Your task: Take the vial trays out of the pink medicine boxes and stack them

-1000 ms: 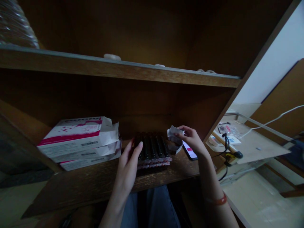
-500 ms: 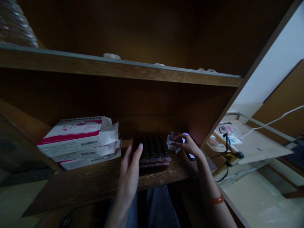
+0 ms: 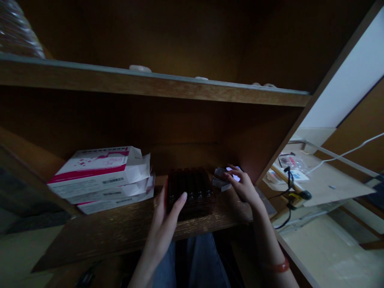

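My left hand [image 3: 166, 218] reaches onto the lower wooden shelf [image 3: 120, 228] and holds the left front edge of a dark pack of small vials [image 3: 192, 190], which is tipped so its front face shows. My right hand [image 3: 244, 187] is at the right end of the shelf. Its fingertips pinch a folded white paper [image 3: 220, 181] just over a phone [image 3: 235, 176] with a lit screen. The hand hides most of the phone. An orange band [image 3: 277, 266] is on my right wrist.
Three white and pink cartons [image 3: 102, 180] are stacked on the shelf's left. An upper shelf [image 3: 150, 86] carries small pale things and a plastic wrap [image 3: 18, 36]. To the right a pale desk [image 3: 324, 184] holds cables and small packets. My legs in jeans [image 3: 195, 264] are below.
My right hand moved down and back with the paper, onto the lit phone. My left hand slid along the vial pack, which has tipped up from lying flat.
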`<state>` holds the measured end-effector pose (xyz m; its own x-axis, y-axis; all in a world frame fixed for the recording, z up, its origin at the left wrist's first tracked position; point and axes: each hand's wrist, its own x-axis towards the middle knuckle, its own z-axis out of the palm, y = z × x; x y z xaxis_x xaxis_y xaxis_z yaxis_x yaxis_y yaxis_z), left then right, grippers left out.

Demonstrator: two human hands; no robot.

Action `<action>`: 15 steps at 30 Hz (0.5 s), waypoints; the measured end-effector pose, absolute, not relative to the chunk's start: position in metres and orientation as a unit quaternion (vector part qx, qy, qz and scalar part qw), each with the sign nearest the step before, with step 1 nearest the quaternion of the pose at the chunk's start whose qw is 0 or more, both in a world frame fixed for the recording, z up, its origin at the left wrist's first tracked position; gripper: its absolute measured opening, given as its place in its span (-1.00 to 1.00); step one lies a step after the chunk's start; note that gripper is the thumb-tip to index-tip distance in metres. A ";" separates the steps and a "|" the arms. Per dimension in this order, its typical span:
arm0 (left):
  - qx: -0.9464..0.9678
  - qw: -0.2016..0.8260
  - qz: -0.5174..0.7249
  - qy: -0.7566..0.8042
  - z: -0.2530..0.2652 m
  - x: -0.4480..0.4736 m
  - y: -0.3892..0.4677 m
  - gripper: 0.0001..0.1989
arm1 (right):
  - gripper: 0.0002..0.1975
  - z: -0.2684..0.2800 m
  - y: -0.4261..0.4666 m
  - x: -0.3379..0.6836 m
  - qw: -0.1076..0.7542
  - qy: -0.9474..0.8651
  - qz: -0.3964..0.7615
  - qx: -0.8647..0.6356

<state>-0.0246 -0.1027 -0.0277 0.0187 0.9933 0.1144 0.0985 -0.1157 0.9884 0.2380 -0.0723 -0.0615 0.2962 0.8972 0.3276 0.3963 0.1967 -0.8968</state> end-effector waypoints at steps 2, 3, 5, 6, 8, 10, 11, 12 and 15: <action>0.551 0.440 0.504 0.499 -0.030 -0.031 -0.102 -0.43 | -0.69 -0.055 -0.080 0.231 0.574 -0.534 0.228 -0.577; 0.547 0.432 0.513 0.501 -0.032 -0.035 -0.101 -0.43 | -0.68 -0.052 -0.085 0.227 0.585 -0.527 0.233 -0.571; 0.534 0.402 0.547 0.504 -0.036 -0.043 -0.098 -0.46 | -0.64 -0.048 -0.095 0.218 0.602 -0.510 0.249 -0.562; 0.523 0.385 0.568 0.506 -0.040 -0.047 -0.096 -0.52 | -0.62 -0.048 -0.100 0.214 0.609 -0.499 0.259 -0.559; 0.491 0.364 0.619 0.493 -0.048 -0.057 -0.095 -0.68 | -0.54 -0.054 -0.112 0.204 0.619 -0.480 0.283 -0.553; 0.456 0.377 0.661 0.461 -0.060 -0.068 -0.100 -0.60 | -0.45 -0.066 -0.125 0.192 0.619 -0.468 0.319 -0.544; 0.442 0.391 0.670 0.450 -0.066 -0.075 -0.105 -0.55 | -0.43 -0.075 -0.134 0.186 0.613 -0.466 0.341 -0.539; 0.436 0.406 0.664 0.452 -0.073 -0.081 -0.112 -0.56 | -0.41 -0.085 -0.143 0.181 0.602 -0.466 0.372 -0.531; 0.461 0.409 0.592 0.519 -0.093 -0.100 -0.141 -0.69 | -0.36 -0.117 -0.174 0.166 0.572 -0.437 0.479 -0.502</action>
